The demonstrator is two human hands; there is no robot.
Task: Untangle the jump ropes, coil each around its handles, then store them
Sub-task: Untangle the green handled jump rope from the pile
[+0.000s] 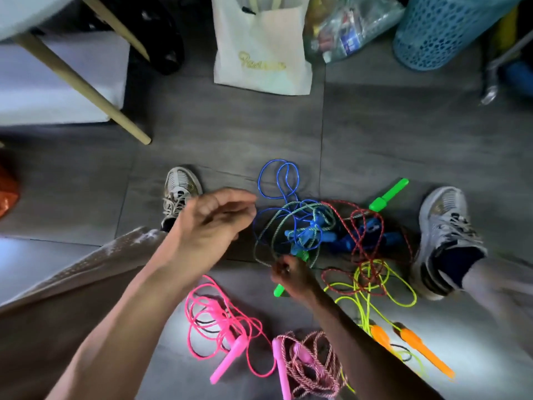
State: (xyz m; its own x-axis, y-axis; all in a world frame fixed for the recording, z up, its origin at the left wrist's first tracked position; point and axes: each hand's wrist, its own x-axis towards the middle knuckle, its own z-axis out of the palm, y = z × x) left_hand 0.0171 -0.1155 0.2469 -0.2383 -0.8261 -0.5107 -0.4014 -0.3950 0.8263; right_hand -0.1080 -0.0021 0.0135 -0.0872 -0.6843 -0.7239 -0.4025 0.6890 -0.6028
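Several jump ropes lay in a heap on the grey tiled floor [230,134] between the person's two shoes, and the untangling step was plainly the one in hand. A blue rope [278,180], a green braided rope [274,223], a red braided rope [366,215] and a yellow rope [372,275] were knotted together in the middle of the floor.

The right hand [291,274] was curled around a green handle [279,290] at the near side of the knot, gripping it. The other green handle [389,194] lay free at the far side. The left hand [213,220] hovered just beside the knot, fingers loosely spread, holding nothing.

Nearer the person lay a loose pink rope [219,313], a pink braided rope [311,362] roughly gathered, and two orange handles [415,342].

None seemed properly coiled or stored. The next move likely called for feeding the held handle back through the loops, the free hand lifting the blue strands aside. A white bag [259,53] stood at the far edge of the floor.
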